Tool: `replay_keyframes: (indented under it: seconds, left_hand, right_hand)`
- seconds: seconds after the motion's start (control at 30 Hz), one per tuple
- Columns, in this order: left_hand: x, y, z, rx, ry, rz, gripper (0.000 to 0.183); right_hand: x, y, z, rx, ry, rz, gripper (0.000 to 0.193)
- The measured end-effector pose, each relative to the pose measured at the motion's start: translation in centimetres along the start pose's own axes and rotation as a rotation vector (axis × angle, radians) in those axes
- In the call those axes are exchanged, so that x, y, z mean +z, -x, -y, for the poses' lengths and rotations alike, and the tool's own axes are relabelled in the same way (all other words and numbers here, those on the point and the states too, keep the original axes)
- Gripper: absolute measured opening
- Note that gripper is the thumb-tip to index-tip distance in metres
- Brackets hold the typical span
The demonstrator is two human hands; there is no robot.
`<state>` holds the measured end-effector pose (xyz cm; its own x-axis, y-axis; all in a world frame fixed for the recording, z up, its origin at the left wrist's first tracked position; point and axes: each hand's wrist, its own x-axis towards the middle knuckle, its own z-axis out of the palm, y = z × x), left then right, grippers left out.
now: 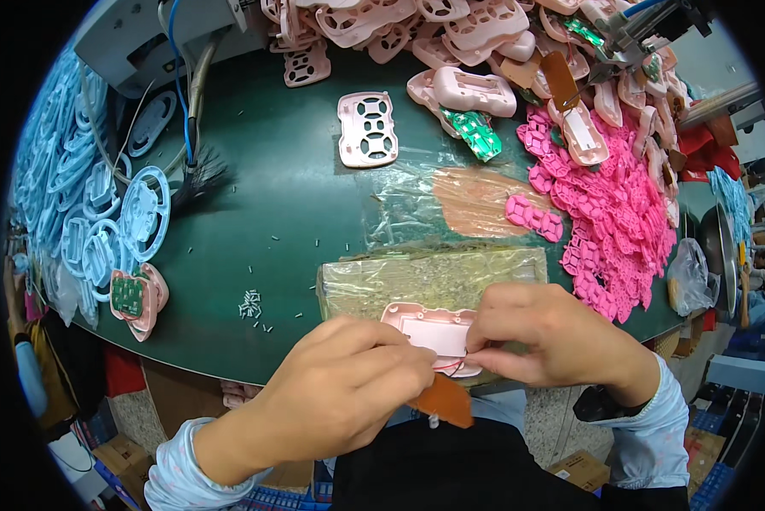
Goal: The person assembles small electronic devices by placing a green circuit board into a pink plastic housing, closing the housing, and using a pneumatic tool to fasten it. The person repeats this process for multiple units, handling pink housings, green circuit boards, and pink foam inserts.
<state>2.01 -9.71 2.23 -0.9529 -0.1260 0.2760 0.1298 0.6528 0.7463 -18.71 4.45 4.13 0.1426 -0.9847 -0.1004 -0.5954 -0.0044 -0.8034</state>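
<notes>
A pale pink plastic shell lies at the table's front edge, its hollow side up, with a white rectangular piece inside. My left hand is closed on a brown circuit board that hangs tilted just in front of the shell. A small clear part sticks out from the board's lower edge. Thin red and dark wires run from near the board to the fingertips of my right hand, which pinch them at the shell's right side. My fingers partly cover the shell and wires.
A film-wrapped block sits behind the shell. Small metal pins lie to its left. Pink button pads heap at right, pale pink shells at the back, blue plastic frames at left. A pink faceplate lies mid-table.
</notes>
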Motion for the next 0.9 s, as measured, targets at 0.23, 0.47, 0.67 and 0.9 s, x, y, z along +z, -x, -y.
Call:
replay_keyframes:
  seconds: [0.23, 0.47, 0.67, 0.9]
  left_hand:
    - [-0.3, -0.5, 0.4, 0.053, 0.008, 0.023, 0.035]
    - [-1.5, -1.8, 1.6, 0.023, 0.022, -0.006, 0.029]
    - [-1.2, -0.7, 1.2, -0.073, 0.071, -0.004, 0.029]
    - [0.3, -0.5, 0.1, -0.013, -0.033, -0.011, 0.028]
  right_hand:
    - [0.7, 0.2, 0.5, 0.064, 0.009, -0.061, 0.013]
    - [0.0, 0.0, 0.0, 0.053, -0.069, 0.003, 0.015]
    - [0.0, -0.1, -0.1, 0.045, -0.105, -0.002, 0.015]
    - [0.3, 0.0, 0.2, 0.062, -0.033, -0.011, 0.014]
